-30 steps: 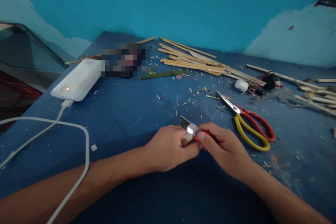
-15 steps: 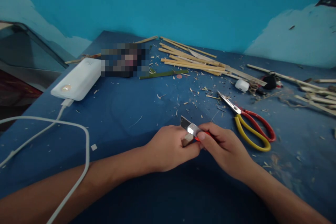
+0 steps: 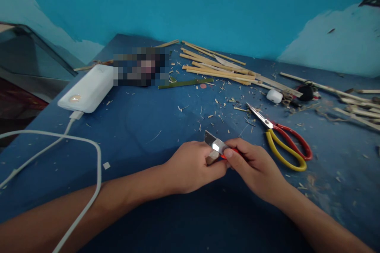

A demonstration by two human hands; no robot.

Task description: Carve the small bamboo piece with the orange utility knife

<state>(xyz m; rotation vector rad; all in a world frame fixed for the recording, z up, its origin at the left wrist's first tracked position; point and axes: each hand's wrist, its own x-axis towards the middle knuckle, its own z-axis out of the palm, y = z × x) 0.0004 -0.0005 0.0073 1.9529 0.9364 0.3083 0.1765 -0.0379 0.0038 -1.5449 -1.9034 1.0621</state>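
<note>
Utility knife [image 3: 216, 145] with a red handle is in the right hand [image 3: 255, 170], near the middle of the scene, its blade slanting toward the far left; thumb and fingers grip the handle. The left hand [image 3: 190, 168], just beside it on the left, has its fingers curled around a brown wooden piece [image 3: 211, 157], whose end shows between thumb and forefinger, just below the blade; whether the two touch, I cannot tell. To the right of the hands, scissors [image 3: 269, 124] with one red and one yellow handle lie on the blue table [image 3: 127, 122], tips toward the far left. Beyond them are a small white case [image 3: 274, 96], pale sticks [image 3: 219, 72] and a green strip [image 3: 185, 84], with shavings [image 3: 221, 118] scattered around. On the left, a white cable [image 3: 99, 158] crosses in front of the left forearm, and another length is plugged into a white power bank [image 3: 89, 89].
</note>
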